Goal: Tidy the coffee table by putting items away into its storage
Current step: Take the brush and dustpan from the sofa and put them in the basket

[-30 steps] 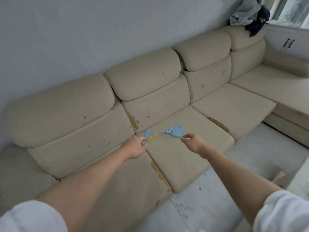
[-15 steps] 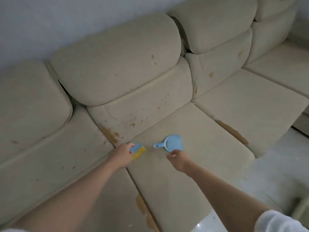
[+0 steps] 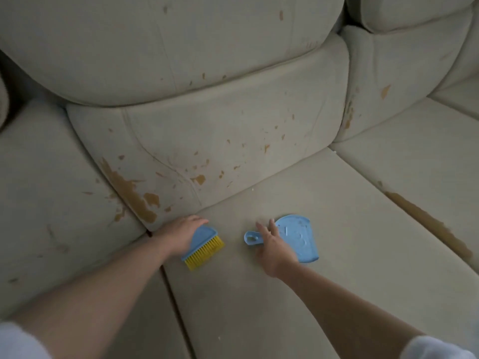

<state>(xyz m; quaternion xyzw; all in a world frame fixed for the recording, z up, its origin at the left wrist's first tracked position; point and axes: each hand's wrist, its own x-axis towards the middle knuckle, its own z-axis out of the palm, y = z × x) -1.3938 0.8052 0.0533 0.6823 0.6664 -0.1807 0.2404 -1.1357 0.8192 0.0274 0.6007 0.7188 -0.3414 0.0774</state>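
A small blue brush with yellow bristles (image 3: 204,246) lies on the beige sofa seat cushion (image 3: 298,294). My left hand (image 3: 178,235) rests over its blue back, fingers curled around the top edge. To the right lies a small blue dustpan (image 3: 298,238), its short handle pointing left. My right hand (image 3: 274,250) hovers over the handle with fingers spread, covering part of the pan's left side; whether it touches is unclear.
The sofa's worn back cushion (image 3: 207,141), with brown peeled patches, rises right behind both items. A seam between seat cushions (image 3: 171,288) runs below the brush. Another seat cushion (image 3: 414,177) lies to the right. No coffee table is in view.
The view has closed in on the sofa seat. My left hand now covers the brush's back, and my right hand has reached over the dustpan's handle.
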